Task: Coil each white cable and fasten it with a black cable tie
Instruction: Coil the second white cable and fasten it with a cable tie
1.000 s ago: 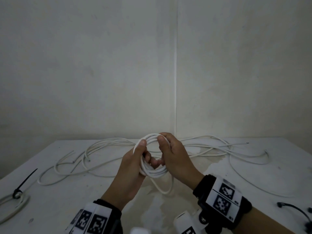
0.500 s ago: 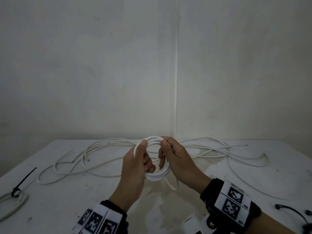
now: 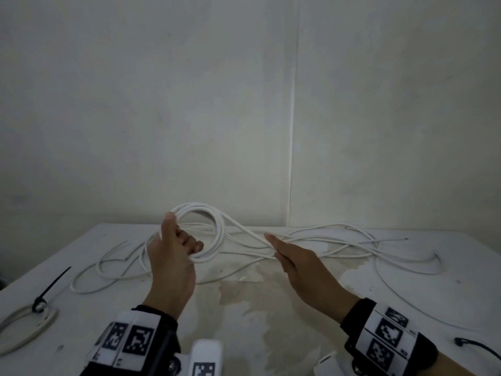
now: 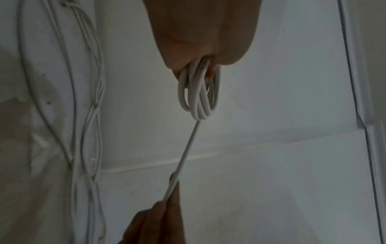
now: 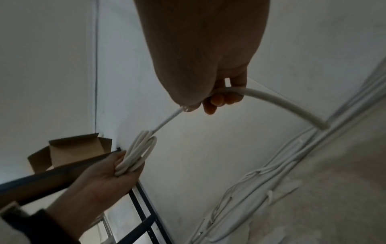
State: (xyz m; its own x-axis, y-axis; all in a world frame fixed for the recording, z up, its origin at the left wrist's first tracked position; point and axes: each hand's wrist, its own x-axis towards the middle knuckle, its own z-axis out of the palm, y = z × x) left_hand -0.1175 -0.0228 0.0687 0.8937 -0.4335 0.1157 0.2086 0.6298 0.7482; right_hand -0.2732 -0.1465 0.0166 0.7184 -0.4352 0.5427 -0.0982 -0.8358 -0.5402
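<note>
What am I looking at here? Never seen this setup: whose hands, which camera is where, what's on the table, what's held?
No machine: a person works bare-handed, with cameras strapped on. The wide picture comes from a camera on the head, looking down at the white table. The other two come from cameras on the wrists, looking along each hand; the black-and-white tags are on the wrist straps.

The left hand holds a small coil of white cable, its grip closed round the loops. The right hand holds the strand running out of that coil.

More loose cable sprawls on the table. At the far left lies a coil already tied with a black tie. Another black tie lies at the right edge.
</note>
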